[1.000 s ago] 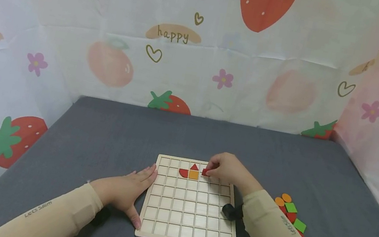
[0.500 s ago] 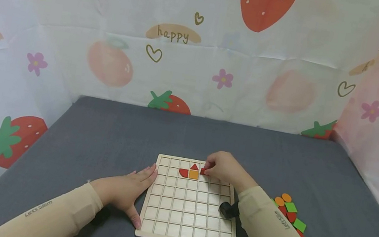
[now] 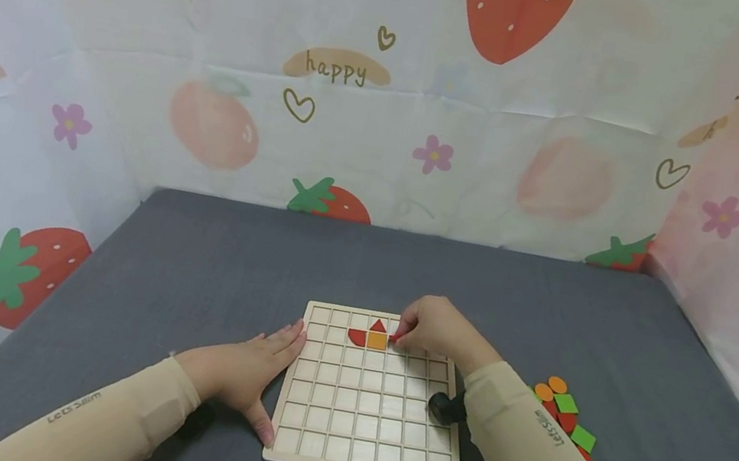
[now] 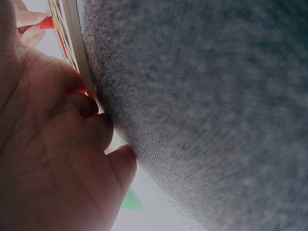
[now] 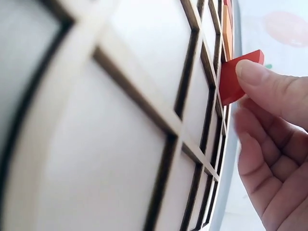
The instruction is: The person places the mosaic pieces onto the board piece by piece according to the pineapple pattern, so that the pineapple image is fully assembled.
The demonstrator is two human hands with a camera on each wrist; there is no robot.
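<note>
A wooden grid board [image 3: 346, 399] lies on the dark grey cloth. Near its far edge a red triangle [image 3: 378, 326], an orange square [image 3: 377, 341] and a red round-edged piece [image 3: 356, 337] sit in cells. My right hand [image 3: 437, 329] pinches a flat red piece with a curved edge [image 5: 232, 83] between thumb and fingers. That piece is tilted, its lower edge at the grid just right of the orange square; whether it touches the cell I cannot tell. My left hand [image 3: 248, 370] rests along the board's left side, thumb spread towards the near corner and fingertips at the edge.
Right of the board, partly behind the right sleeve [image 3: 527, 431], lie loose orange discs [image 3: 544, 392], green pieces [image 3: 583, 439] and red pieces [image 3: 566, 423]. A black device [image 3: 445, 409] on the right wrist hangs over the board. A printed curtain [image 3: 475, 134] stands behind the table.
My right hand has shifted slightly left with the red piece, towards the orange square. Less of the piece shows now in the head view. The left hand has stayed put.
</note>
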